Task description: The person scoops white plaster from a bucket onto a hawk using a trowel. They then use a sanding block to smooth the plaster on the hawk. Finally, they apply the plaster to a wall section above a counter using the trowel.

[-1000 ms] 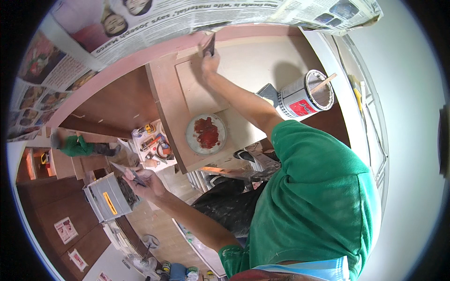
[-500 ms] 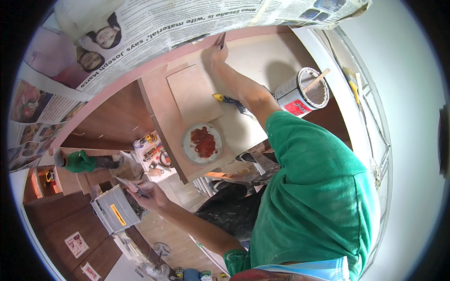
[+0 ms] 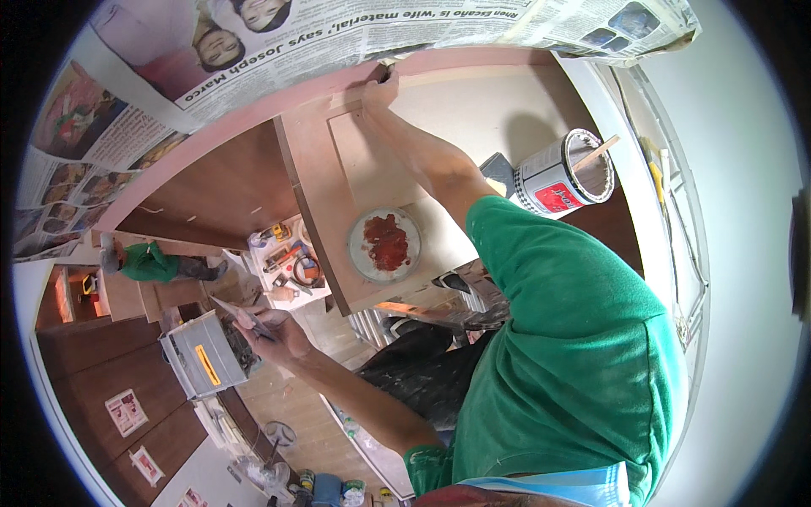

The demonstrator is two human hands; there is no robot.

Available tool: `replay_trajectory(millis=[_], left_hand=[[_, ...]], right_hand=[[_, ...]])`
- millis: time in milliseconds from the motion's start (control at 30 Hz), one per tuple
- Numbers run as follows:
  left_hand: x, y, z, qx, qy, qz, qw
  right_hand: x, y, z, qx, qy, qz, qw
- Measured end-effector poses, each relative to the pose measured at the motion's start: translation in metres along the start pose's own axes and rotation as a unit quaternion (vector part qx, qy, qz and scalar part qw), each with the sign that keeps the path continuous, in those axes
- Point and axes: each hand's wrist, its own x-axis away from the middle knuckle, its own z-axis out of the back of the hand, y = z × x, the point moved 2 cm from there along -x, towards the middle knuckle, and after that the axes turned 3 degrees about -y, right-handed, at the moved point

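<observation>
Currently, right hand [image 3: 380, 91]: closed around dark tool [image 3: 388, 73] at pink strip [image 3: 465, 59]; light, even pressure seems best.
Left hand [image 3: 285, 336]: grips flat blade [image 3: 240, 316], well apart from strip; steady hold advisable.

Paste [image 3: 389, 243] lies on the plate [image 3: 357, 257], left of the can [image 3: 530, 182] holding a stick [image 3: 598, 152].

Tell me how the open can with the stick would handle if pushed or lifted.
Being cylindrical, the can would probably roll if tipped over. The wooden stick juts from its open top, so it may shift with a push. The smeared top could make gripping there messy.
</observation>
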Motion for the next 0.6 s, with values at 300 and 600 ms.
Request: replay_trajectory(millis=[300,600], left_hand=[[0.006,0.004,-0.007,0.017,0.037,-0.032,0.999],[0.011,0.008,-0.008,0.001,0.04,-0.037,0.999]], right_hand=[[0.049,0.009,-0.056,-0.005,0.01,0.04,0.999],[0.101,0.024,-0.119,0.152,0.044,0.068,0.985]])
